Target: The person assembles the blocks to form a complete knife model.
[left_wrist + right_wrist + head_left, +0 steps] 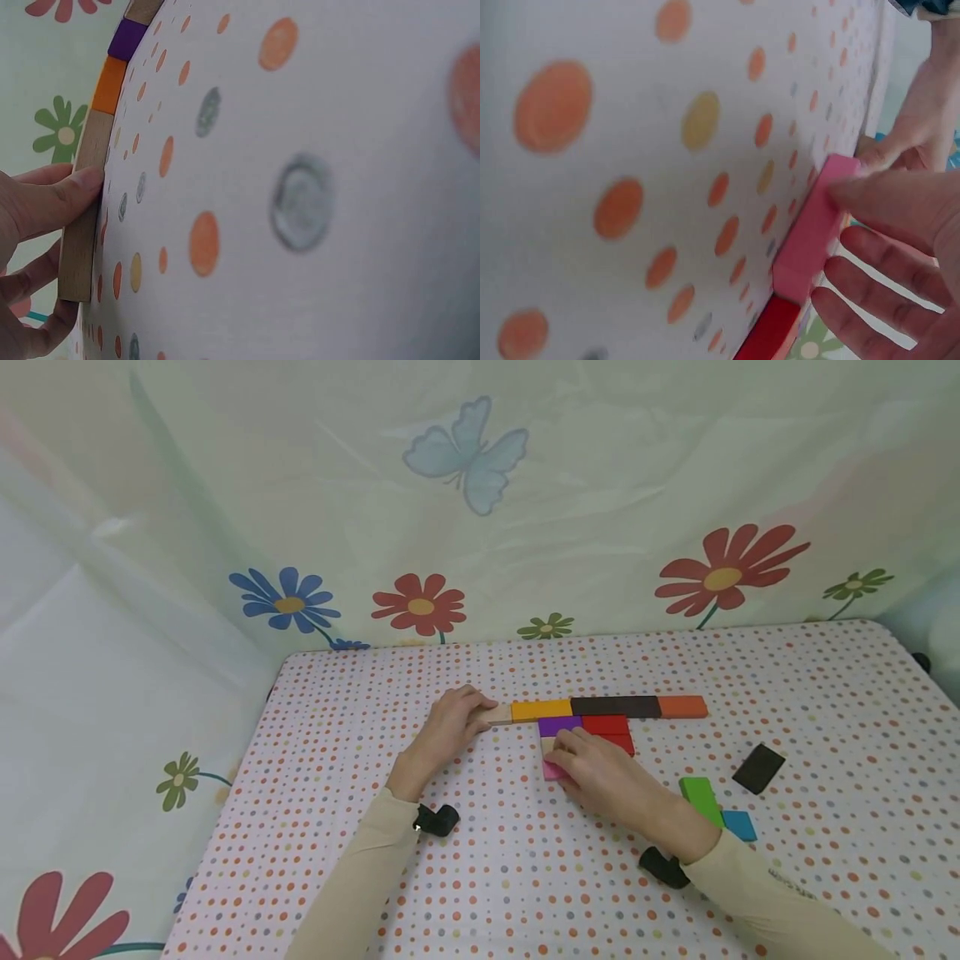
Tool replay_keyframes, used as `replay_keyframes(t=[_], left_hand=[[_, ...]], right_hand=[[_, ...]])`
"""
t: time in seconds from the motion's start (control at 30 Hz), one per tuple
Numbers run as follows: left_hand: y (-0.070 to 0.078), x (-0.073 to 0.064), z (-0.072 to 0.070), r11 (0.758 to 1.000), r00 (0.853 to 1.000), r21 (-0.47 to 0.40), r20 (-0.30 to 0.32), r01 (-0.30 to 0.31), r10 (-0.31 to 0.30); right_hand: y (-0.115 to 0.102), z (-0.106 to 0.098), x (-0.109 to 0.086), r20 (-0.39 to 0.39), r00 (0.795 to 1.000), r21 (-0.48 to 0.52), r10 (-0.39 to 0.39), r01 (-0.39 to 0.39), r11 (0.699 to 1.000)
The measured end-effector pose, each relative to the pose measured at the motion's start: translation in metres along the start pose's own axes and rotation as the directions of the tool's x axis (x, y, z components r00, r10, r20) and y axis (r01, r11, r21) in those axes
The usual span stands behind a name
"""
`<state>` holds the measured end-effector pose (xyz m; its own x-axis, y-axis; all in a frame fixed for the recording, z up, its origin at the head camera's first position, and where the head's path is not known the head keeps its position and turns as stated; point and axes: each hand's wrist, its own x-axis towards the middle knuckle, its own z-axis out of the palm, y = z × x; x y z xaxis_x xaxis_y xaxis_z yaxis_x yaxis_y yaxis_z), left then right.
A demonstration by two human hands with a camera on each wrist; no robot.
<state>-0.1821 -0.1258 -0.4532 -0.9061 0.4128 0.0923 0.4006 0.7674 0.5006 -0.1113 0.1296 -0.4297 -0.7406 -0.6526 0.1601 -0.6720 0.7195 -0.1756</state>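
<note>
My left hand (442, 731) pinches a plain wooden block (88, 172) between its thumb on the near side and its fingers behind. That block forms the left end of a straight row, touching a yellow-orange block (542, 711); a black block (615, 707) and an orange block (682, 707) continue it rightward. My right hand (611, 781) holds a pink block (814, 229), thumb on one side and fingertips along the other. Above the pink block, a purple block (560, 725) lies against the row, with red blocks (609, 724) to its right. Right fingers partly cover a pale block (548, 743) between purple and pink.
Right of the right forearm lie a green block (700, 800) and a blue block (739, 826), close together. A separate black block (759, 768) is farther right. The dotted tabletop (337, 860) meets a flowered cloth backdrop (592, 560) behind the row.
</note>
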Motion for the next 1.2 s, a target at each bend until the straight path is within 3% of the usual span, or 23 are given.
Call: replay_keyframes(t=[0.27, 0.5, 0.77, 1.0, 1.2], left_hand=[[0.0, 0.0, 0.001, 1.0, 1.0, -0.009, -0.008, -0.005, 0.005], [0.002, 0.0, 0.002, 1.0, 1.0, -0.006, -0.007, 0.002, -0.002], [0.003, 0.0, 0.001, 1.0, 1.0, -0.001, -0.007, 0.005, -0.005], [0.002, -0.001, -0.001, 1.0, 1.0, 0.028, 0.012, -0.004, 0.004], [0.008, -0.002, -0.007, 0.992, 0.998, 0.115, 0.048, -0.045, 0.04]], right_hand=[[0.023, -0.016, -0.014, -0.005, 0.997, 0.203, 0.08, -0.077, 0.976], [0.058, -0.033, -0.044, 0.084, 0.985, 0.214, 0.154, -0.169, 0.962], [0.087, -0.037, -0.083, 0.107, 0.971, 0.196, 0.212, -0.229, 0.953], [0.098, -0.036, -0.104, 0.166, 0.96, 0.233, 0.226, -0.261, 0.937], [0.102, -0.038, -0.112, 0.209, 0.957, 0.268, 0.199, -0.252, 0.93]])
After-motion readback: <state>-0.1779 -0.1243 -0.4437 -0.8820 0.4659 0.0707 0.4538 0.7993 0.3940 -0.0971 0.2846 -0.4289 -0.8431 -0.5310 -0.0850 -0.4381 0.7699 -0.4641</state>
